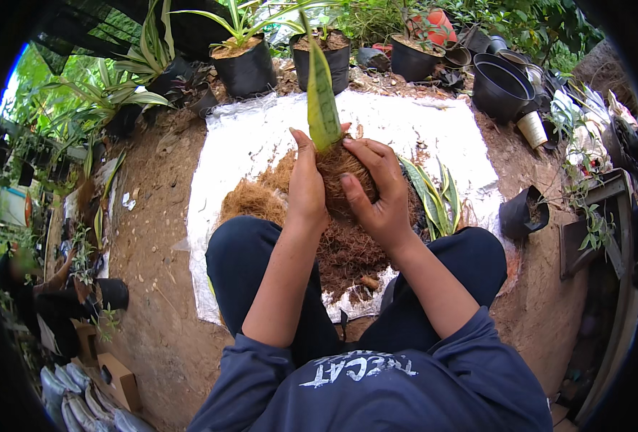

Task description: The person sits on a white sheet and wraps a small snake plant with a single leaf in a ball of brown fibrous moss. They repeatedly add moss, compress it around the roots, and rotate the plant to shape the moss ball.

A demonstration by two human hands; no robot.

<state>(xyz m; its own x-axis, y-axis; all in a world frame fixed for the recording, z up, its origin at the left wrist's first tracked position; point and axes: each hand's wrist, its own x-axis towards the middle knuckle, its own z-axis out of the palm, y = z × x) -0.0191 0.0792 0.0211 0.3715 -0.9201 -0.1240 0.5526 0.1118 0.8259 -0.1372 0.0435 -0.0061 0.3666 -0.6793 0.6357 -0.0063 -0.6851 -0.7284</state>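
A snake plant leaf [323,97], green with yellow edges, stands upright out of a ball of brown coconut fibre [346,173]. My left hand [307,183] presses the ball's left side, thumb up beside the leaf. Curved round its right side is my right hand [381,194], fingertips near the leaf's base. Loose light-brown coir [251,202] lies to the left on a white woven sheet [232,135]. Darker crumbly fibre [346,254] is heaped below the hands. Further snake plant leaves [432,200] rest to the right, their lower ends partly hidden.
Potted plants in black grow bags [245,67] line the sheet's far edge. Empty black pots [502,89] stand at the back right, and a small black bag [524,213] sits right of the sheet. Another person [54,302] sits at the far left, near a cardboard box [119,380].
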